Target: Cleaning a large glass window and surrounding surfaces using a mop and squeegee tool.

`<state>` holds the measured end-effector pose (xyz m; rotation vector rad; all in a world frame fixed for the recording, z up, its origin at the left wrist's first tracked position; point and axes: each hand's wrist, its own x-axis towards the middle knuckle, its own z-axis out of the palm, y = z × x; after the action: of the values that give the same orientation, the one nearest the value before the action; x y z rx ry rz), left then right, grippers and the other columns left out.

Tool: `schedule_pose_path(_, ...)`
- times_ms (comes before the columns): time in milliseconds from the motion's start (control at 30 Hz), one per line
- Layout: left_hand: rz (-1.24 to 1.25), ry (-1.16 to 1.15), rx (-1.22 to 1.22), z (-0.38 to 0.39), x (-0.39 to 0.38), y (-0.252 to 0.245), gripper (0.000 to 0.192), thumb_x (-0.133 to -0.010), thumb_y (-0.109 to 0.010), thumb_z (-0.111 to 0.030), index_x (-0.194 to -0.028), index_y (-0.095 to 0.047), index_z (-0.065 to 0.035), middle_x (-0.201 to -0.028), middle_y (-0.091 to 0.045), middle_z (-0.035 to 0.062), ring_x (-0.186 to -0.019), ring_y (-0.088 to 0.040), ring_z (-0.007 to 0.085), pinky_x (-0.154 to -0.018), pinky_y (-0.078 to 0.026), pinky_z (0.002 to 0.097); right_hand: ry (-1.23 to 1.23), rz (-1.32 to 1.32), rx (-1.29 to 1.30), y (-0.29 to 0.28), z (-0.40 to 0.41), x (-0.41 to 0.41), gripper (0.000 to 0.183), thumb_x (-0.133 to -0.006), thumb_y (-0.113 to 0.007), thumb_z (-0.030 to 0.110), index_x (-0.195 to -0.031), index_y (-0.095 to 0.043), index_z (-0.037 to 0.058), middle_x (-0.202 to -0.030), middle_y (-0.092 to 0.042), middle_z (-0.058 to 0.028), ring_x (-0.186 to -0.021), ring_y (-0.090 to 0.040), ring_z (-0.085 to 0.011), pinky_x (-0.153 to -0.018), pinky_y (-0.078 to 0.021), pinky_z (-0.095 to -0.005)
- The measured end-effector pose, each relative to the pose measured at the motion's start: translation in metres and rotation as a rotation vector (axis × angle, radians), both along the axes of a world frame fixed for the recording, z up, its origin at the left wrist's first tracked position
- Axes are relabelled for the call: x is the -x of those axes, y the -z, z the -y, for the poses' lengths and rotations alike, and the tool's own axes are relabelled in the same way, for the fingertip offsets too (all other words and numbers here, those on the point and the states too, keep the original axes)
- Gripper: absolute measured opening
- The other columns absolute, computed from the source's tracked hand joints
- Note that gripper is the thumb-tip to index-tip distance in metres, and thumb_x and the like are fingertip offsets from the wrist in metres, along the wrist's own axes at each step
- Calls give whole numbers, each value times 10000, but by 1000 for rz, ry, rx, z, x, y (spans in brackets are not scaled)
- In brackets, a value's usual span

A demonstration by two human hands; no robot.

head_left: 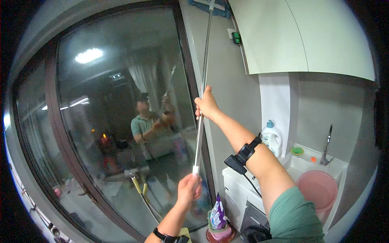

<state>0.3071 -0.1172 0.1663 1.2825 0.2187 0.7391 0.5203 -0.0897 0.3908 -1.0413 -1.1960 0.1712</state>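
A long metal pole [207, 54] runs from low centre up to the top of the view. My left hand [190, 189] grips its white lower end, and my right hand [206, 104] is closed round the shaft higher up. At the pole's far end a blue cloth [223, 10] with a white strip lies against the upper wall beside the cabinet. Part of that end is cut off by the picture's edge.
Left stands a dark-framed glass door [121, 121] with reflections. At right are wall cabinets [273, 36], a detergent bottle [271, 138], a white sink [301, 165] with a pink basin [317, 188], and a faucet [326, 148]. Yellow-handled poles [136, 185] and a purple packet [218, 214] stand low down.
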Motion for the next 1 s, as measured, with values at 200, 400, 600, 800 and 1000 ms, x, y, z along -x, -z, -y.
schedule_pose_path(200, -38, -38, -15, 10, 62, 38, 335, -972, -484, -368, -817, -498, -72, -521, -413, 0, -383, -341, 89, -349, -262, 233, -85, -83, 51, 47, 8, 66, 453, -836, -441, -18, -1181, -179, 113, -620, -470, -107, -392, -524, -206, -341, -503, -408)
schedule_pose_path(400, -54, -36, 0, 27, 108, 90, 320, -982, -465, -346, -803, -492, -82, -523, -417, -2, -399, -358, 88, -362, -279, 235, -78, -120, 125, 94, 25, 117, 455, -838, -418, -26, -1212, -193, 101, -607, -457, -98, -384, -506, -202, -333, -485, -397)
schedule_pose_path(600, -204, -450, -501, 42, 108, 167, 294, -912, -587, -290, -784, -551, -28, -594, -571, 56, -489, -545, 159, -461, -409, 298, -120, -124, 214, 145, 46, 133, 476, -850, -410, -41, -1225, -161, 115, -633, -458, -100, -378, -505, -199, -331, -489, -382)
schedule_pose_path(800, -363, -354, -482, 46, 96, 240, 298, -848, -665, -281, -754, -571, -14, -601, -601, 121, -531, -601, 237, -550, -474, 374, -104, 12, 317, 192, 74, 134, 422, -913, -406, 5, -1238, -150, 90, -621, -501, -96, -420, -554, -218, -393, -500, -362)
schedule_pose_path(1000, -228, -153, -589, 62, 65, 219, 280, -929, -584, -224, -733, -483, -51, -555, -527, 37, -461, -505, 124, -425, -412, 297, 67, 108, 259, 175, 119, 120, 437, -967, -414, 138, -1238, -105, -11, -591, -529, -94, -410, -556, -206, -395, -458, -325)
